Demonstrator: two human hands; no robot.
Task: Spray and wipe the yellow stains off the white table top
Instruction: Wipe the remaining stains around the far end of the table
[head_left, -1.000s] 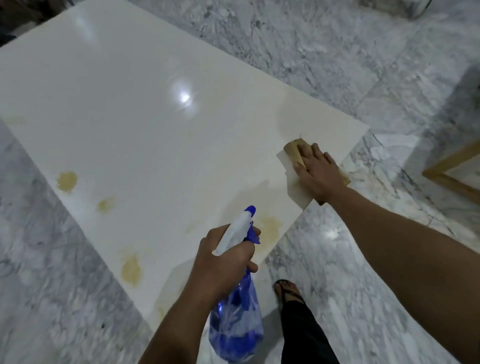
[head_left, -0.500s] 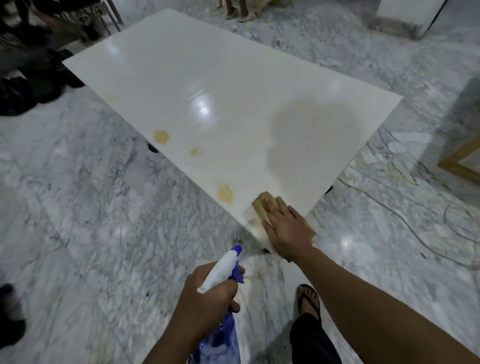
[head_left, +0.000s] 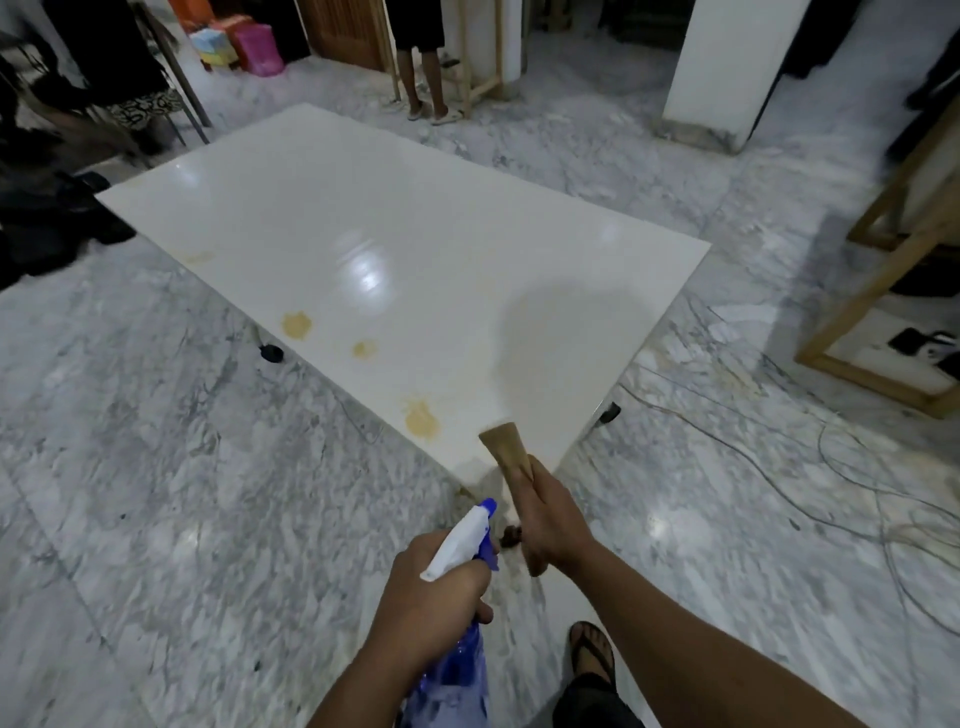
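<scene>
A white desk (head_left: 395, 249) is seen standing slantwise on a grey marbled floor (head_left: 156, 493), its near corner pointing toward the viewer. Three yellow stains are visible along the desk's near-left edge: a far stain (head_left: 296, 325), a smaller middle stain (head_left: 364, 349) and a near stain (head_left: 421, 419), the last lying close to the near corner. A fainter yellowish smear (head_left: 199, 257) can be made out further along the same edge. A blue spray bottle (head_left: 457, 613) with a white head is gripped by the left hand (head_left: 431, 597), the fingers being curled round its neck, and the nozzle is pointed up toward the desk. A tan cloth (head_left: 511, 457) is clutched in the right hand (head_left: 545, 519), which is closed round it; the cloth's free end is seen over the desk's near corner, just right of the near stain, though whether it touches the surface cannot be told. A sandalled foot (head_left: 592, 654) is seen on the floor below the right forearm. Cables (head_left: 779, 467) are trailed across the floor at the right, and a wooden frame (head_left: 872, 291) stands at the far right. The legs of another person (head_left: 423, 78) are visible beyond the far edge of the desk.
</scene>
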